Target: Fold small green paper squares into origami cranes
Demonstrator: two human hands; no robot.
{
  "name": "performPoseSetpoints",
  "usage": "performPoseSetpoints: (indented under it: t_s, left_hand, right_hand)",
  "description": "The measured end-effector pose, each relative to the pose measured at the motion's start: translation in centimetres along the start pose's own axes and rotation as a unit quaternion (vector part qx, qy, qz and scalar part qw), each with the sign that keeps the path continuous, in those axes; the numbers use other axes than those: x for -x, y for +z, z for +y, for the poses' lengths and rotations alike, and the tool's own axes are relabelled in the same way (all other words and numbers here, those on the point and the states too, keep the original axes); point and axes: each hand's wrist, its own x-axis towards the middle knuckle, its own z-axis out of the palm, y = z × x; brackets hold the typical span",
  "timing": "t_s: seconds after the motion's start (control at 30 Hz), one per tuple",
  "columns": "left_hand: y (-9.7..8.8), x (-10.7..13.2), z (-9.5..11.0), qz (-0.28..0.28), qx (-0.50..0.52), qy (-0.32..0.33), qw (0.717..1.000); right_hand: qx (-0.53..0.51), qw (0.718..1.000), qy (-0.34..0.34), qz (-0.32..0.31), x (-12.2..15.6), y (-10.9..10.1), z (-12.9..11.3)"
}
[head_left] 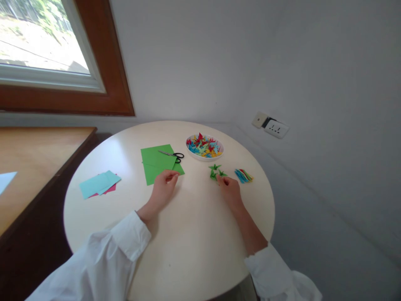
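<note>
My right hand (230,191) has its thumb and finger pinched at the near edge of a small group of green paper cranes (214,167), seemingly on the nearest one. My left hand (163,186) hovers or rests by the near edge of the green paper sheets (152,161), fingers curled together; whether anything tiny is between them cannot be made out. Scissors (169,154) with black handles lie on the green sheets. Beyond the cranes, a white bowl (205,159) holds many folded paper cranes in red, blue, yellow and pale green.
The round white table (188,251) stands against the wall. Light blue sheets (99,184) overlap pink paper (112,189) on its left side. A bundle of coloured paper strips (243,176) lies right of my right hand. A wooden surface (37,150) is at the left.
</note>
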Motion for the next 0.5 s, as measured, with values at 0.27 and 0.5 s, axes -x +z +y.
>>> performPoseSetpoints:
  t_s: [0.27, 0.5]
  left_hand:
    - [0.1, -1.7, -1.2, -0.028, -0.354, 0.091, 0.930]
    - [1.4, -2.9, -1.0, -0.055, -0.457, 0.046, 0.887]
  right_hand:
    - [-0.040, 0.999, -0.027, 0.019, 0.6, 0.1, -1.1]
    - [-0.068, 0.995, -0.065, 0.019, 1.2, 0.6, -1.4]
